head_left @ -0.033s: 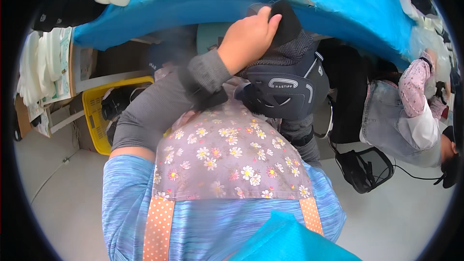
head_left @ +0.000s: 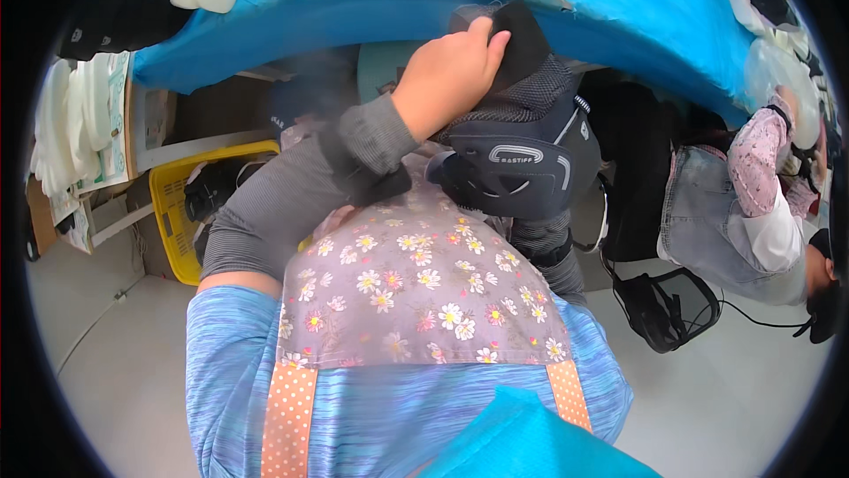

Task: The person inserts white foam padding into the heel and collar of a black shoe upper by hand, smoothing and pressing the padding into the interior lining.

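My left hand reaches across from the left in a grey striped sleeve. Its fingers and thumb are closed on the black fabric flap at the top of a dark navy padded item. That item has mesh fabric, pale grey piping and a printed badge; I cannot tell its exact kind. It rests upright above my lap, at the far edge of my flowered apron. On the right, my other grey sleeve runs up behind the item, which hides my right hand and its fingers.
A blue-covered table curves across the far side. Left of me stand a yellow basket with dark items and a stack of white sole-shaped pieces. At the right a person works beside a black mesh-like bag.
My left hand keeps its grip on the black flap, and the padded item stays in place. At the right, the other person's hands and the clear plastic have shifted slightly.
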A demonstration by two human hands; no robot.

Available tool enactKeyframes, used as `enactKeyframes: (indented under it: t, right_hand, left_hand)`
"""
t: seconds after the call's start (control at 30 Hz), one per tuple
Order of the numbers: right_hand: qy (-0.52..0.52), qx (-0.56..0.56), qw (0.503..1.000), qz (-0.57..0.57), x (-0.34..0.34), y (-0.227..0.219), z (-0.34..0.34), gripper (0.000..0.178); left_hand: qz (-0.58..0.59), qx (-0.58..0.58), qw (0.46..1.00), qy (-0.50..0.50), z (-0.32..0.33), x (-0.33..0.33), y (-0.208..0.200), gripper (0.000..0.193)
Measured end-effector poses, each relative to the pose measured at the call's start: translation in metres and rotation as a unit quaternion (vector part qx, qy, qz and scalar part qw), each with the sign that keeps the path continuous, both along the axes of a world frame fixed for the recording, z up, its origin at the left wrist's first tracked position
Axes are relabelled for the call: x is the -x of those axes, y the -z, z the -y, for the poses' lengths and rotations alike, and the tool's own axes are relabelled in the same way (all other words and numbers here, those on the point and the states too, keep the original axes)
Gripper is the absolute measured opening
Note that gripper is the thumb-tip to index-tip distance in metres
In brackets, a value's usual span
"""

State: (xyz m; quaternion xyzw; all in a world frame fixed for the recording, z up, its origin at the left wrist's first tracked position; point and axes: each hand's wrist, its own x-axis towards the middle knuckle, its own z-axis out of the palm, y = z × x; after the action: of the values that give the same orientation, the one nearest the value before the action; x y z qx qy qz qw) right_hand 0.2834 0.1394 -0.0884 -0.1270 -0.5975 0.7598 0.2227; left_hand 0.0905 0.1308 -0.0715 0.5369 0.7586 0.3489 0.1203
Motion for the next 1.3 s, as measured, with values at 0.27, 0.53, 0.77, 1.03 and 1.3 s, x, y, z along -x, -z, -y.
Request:
enactKeyframes:
  t: [0.27,0.53,0.77,1.03,1.3]
  right_hand:
    - [0.001,0.025,1.0,-0.012,-0.005,0.004,0.006,0.056]
    - [0.019,0.089,0.995,-0.045,-0.014,0.007,0.004,0.055]
    - [0.053,0.155,0.982,-0.09,-0.02,0.013,0.001,0.055]
    - [-0.026,0.335,0.902,-0.272,0.004,0.008,-0.011,0.055]
    - [0.082,0.249,0.935,-0.238,0.005,0.001,-0.015,0.056]
  left_hand:
    - [-0.114,0.032,0.987,0.106,-0.005,-0.001,0.003,0.032]
    - [-0.183,-0.138,0.97,0.077,-0.011,0.01,-0.024,0.03]
    - [-0.035,-0.213,0.961,0.173,0.013,0.029,-0.081,0.019]
    - [0.103,-0.175,0.962,0.184,0.041,-0.015,-0.059,0.054]
    - [0.324,-0.054,0.925,0.192,0.04,-0.013,-0.034,0.056]
